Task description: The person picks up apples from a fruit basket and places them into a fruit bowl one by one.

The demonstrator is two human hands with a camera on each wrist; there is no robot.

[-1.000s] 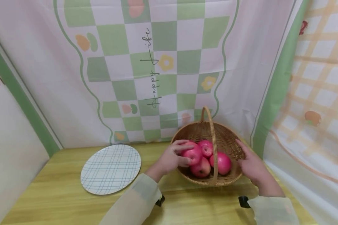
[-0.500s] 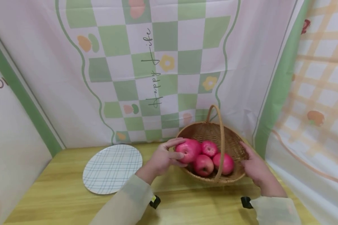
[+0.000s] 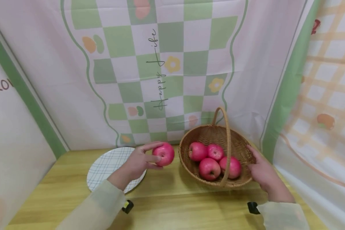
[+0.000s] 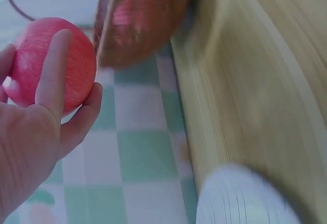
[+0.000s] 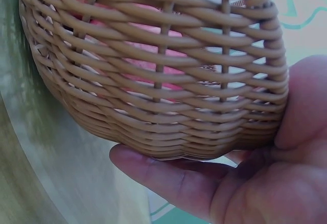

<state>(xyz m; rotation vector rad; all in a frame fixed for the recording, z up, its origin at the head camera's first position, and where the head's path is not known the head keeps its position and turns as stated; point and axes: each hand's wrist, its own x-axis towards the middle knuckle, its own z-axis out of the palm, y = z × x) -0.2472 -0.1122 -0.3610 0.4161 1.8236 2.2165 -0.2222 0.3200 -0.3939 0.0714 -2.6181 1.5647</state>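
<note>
A red apple point(image 3: 164, 154) is in my left hand point(image 3: 135, 163), pinched between thumb and fingers above the table, in the space between the plate and the basket. In the left wrist view the thumb lies across the near side of the apple point(image 4: 82, 75). My right hand point(image 3: 264, 172) grips the right rim of a brown wicker basket point(image 3: 241, 148). The right wrist view shows the woven wall of the basket point(image 5: 179, 116) close up, with the hand at its edge. Several red apples point(image 3: 209, 169) rest inside the basket, under its arched handle point(image 3: 227, 140).
A white plate point(image 3: 106, 166) with a blue line grid lies at the left of the wooden table point(image 3: 172, 207), partly covered by my left hand and forearm. A green-and-white checked cloth point(image 3: 172, 80) hangs close behind the table. Another patterned cloth point(image 3: 319, 153) hangs at the right.
My left hand has lifted the apple out of the basket and carried it left toward the plate. The right hand stays on the basket rim; the basket has shifted slightly right in view.
</note>
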